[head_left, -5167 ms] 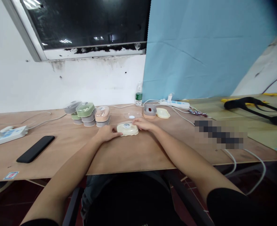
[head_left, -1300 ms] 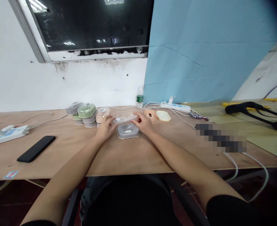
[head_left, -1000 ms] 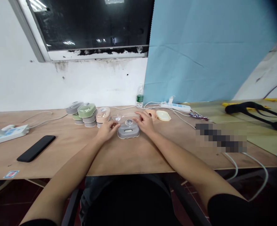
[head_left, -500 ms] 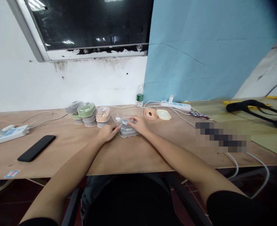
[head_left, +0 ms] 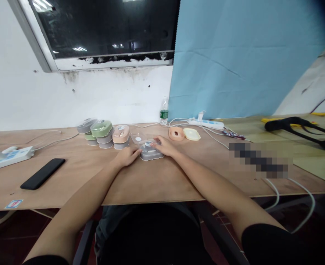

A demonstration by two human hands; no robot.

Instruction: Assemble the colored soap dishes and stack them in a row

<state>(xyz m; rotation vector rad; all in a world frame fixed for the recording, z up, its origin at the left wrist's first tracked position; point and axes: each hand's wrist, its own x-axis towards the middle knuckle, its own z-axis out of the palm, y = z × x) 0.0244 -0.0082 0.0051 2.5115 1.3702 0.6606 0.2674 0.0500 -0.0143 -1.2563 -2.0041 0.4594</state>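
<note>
A: What's taking up the most room?

B: The desk (head_left: 165, 184) is stretching across beneath both arms. With six o'clock at the person's body, a blue cloth (head_left: 234, 55) is hanging between one and two, and a dark screen (head_left: 104, 27) is looming at eleven.

A: What's standing on the desk?

B: Piles of boxes (head_left: 101, 129), two high, are standing at ten in grey, green and peach. A black phone (head_left: 43, 174) is lying between eight and nine.

A: And the hands?

B: The left hand (head_left: 126, 156) is touching a grey box (head_left: 151, 153) on its nine o'clock side. The right hand (head_left: 165, 145) is resting its fingers on the box between two and three. I can't tell whether either is clamping on it.

A: Where's that grey box exactly?

B: It's sitting on the desk at the clock's centre, between the hands, wearing a see-through cover.

A: Anything smaller?

B: A peach box (head_left: 176, 133) is lying at two, with a cream piece (head_left: 192, 134) just beside it, nearer three. A clear lid (head_left: 138, 139) is lying at ten, just behind the grey box.
</note>
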